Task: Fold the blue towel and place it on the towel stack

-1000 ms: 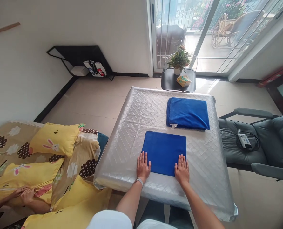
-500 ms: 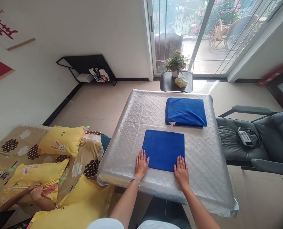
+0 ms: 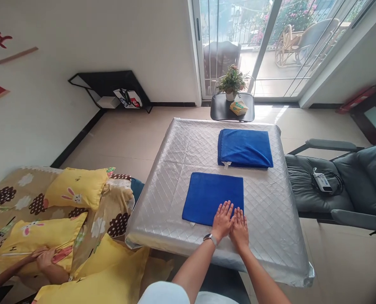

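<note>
A blue towel (image 3: 206,194), folded into a flat rectangle, lies on the silver quilted tablecloth (image 3: 162,202) in front of me. My left hand (image 3: 223,219) rests flat on the towel's near right part, fingers stretched out. Beside it, touching or nearly so, my right hand (image 3: 239,228) lies flat over the near right corner, fingers extended. A small white tag (image 3: 192,224) peeks out at the towel's near left edge. Farther back on the table sits a thicker folded blue cloth (image 3: 246,147) with a white tag at its near left corner.
To the left, yellow pillows (image 3: 77,188) lie on a covered sofa, where another person's hands (image 3: 42,257) rest. A grey armchair (image 3: 327,181) with a power strip (image 3: 322,181) stands at the right. Behind the table, a small black stand (image 3: 219,110) bears a potted plant (image 3: 233,82).
My left hand has moved right, from the towel's left edge to beside my right hand. The tag at the near left edge now shows. The right hand has stayed near its corner.
</note>
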`<state>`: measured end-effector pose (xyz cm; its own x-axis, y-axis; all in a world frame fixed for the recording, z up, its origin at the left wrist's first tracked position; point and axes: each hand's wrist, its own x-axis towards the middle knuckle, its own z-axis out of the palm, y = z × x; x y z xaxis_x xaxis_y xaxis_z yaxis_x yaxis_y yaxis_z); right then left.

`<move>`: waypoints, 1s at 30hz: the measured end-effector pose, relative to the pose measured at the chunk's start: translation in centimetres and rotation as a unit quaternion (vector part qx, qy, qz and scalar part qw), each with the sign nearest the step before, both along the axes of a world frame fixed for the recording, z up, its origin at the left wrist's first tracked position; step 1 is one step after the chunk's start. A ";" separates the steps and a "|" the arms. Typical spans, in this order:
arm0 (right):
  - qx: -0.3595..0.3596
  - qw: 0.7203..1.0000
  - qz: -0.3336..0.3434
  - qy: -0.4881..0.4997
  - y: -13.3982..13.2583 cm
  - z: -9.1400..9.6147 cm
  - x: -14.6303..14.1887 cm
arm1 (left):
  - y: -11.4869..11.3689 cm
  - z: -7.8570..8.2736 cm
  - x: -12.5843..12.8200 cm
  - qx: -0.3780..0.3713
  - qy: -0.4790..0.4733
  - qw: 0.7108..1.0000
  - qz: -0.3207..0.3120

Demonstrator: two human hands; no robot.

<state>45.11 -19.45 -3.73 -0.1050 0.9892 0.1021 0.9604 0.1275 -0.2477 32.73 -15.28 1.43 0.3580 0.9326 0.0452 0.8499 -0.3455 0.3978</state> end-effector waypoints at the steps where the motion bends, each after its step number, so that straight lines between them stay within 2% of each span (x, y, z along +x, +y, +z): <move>1: 0.001 1.000 -0.001 -0.001 0.0 0.0 0.0 | -0.2 -0.3 -0.4 -0.004 0.002 1.000 0.012; 3: 0.006 1.000 -0.002 -0.001 0.1 0.1 0.0 | -0.9 -1.0 -2.3 -0.009 0.013 0.999 0.031; 5: 0.009 1.000 -0.001 0.001 0.1 0.1 -0.1 | -1.8 -1.6 -5.4 -0.006 0.035 0.997 0.065; 9: 0.002 1.000 -0.008 0.005 0.2 0.2 -0.2 | -3.5 -2.2 -11.7 0.016 0.084 0.978 0.192; 12: -0.003 1.000 -0.010 0.002 0.2 0.3 -0.1 | -4.2 -2.4 -14.2 0.020 0.096 0.970 0.223; 20: 0.007 1.000 -0.009 -0.012 -0.1 0.1 0.0 | -4.2 -2.5 -14.2 0.025 0.099 0.969 0.225; 24: -0.010 1.000 -0.012 -0.007 0.0 0.7 0.1 | -4.2 -2.3 -14.4 0.013 0.106 0.970 0.217; 30: -0.009 1.000 0.001 -0.007 3.0 1.7 0.3 | -4.1 -0.9 -14.9 0.001 0.109 0.970 0.218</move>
<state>45.39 -16.45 -2.01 -0.1086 0.9907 0.0822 0.9636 0.1252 -0.2360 17.86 -19.41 0.49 -0.0697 0.9974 0.0152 0.9792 0.0655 0.1920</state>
